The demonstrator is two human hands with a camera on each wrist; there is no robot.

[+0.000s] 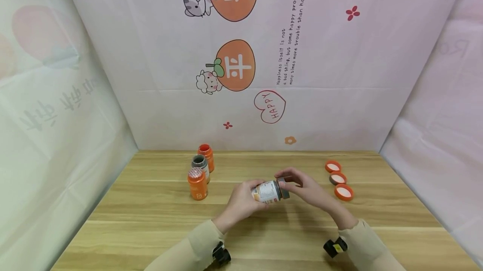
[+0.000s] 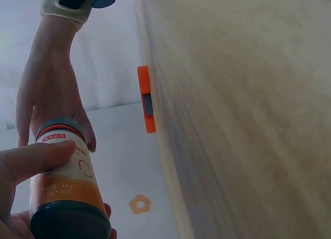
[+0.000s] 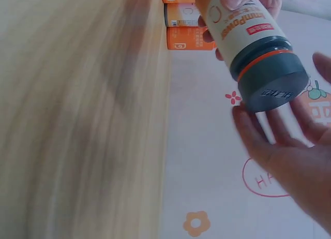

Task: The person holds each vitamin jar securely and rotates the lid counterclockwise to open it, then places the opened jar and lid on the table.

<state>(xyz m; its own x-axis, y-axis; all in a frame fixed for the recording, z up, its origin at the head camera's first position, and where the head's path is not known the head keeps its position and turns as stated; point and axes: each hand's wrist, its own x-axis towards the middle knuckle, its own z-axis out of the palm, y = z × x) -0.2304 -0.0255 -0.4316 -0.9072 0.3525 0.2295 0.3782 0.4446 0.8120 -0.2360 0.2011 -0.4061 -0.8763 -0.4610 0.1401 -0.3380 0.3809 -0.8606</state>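
Observation:
My left hand [image 1: 243,200] grips a pill bottle [image 1: 268,192] with a white and orange label and a dark grey base, tilted on its side above the table. Its dark grey cap [image 3: 274,84] is on the neck, with a thin orange ring below it, and points toward my right hand [image 1: 308,190]. In the right wrist view the right fingers [image 3: 282,128] spread behind and below the cap, while the thumb stands apart from it. My left thumb [image 2: 44,159] presses across the label in the left wrist view.
Left of the hands stand a foil-topped orange bottle [image 1: 198,187], an uncapped grey-necked bottle [image 1: 203,167] and an uncapped orange bottle [image 1: 209,161]. On the right of the wooden table [image 1: 151,212] lie an orange cap [image 1: 333,166], a grey cap [image 1: 337,178] and another orange cap [image 1: 344,192], insides up.

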